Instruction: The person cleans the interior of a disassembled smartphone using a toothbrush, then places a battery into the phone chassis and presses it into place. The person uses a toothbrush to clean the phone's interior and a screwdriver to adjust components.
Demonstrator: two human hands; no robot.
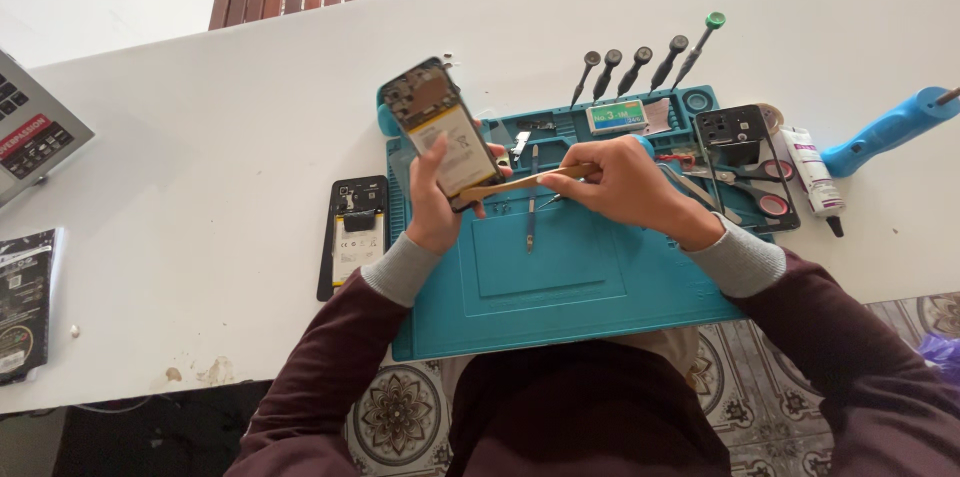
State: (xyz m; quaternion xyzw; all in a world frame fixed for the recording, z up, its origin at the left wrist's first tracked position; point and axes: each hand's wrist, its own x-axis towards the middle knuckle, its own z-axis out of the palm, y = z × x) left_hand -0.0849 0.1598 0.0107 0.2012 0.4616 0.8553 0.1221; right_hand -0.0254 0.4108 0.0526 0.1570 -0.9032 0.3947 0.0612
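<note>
Fingers of the left hand (432,199) wrap around the lower part of an opened phone (440,127), holding it tilted above the far left corner of the teal work mat (560,287), its back cover off and the pale battery facing up. The right hand (625,182) is closed in a pinch on a thin tan pry stick (520,182), whose tip reaches the phone's lower edge, beside the left thumb.

Left of the mat, touching its edge, lies a black phone back cover (352,235) on the white table (200,137). On the mat, between the hands, lies a slim screwdriver (531,207). Just beyond the mat's far edge stand 5 small screwdrivers (640,65) in a row, 1 with a green cap. At the mat's right edge lie scissors (745,182) and a white glue tube (812,177), with a blue tool handle (890,127) further right.
</note>
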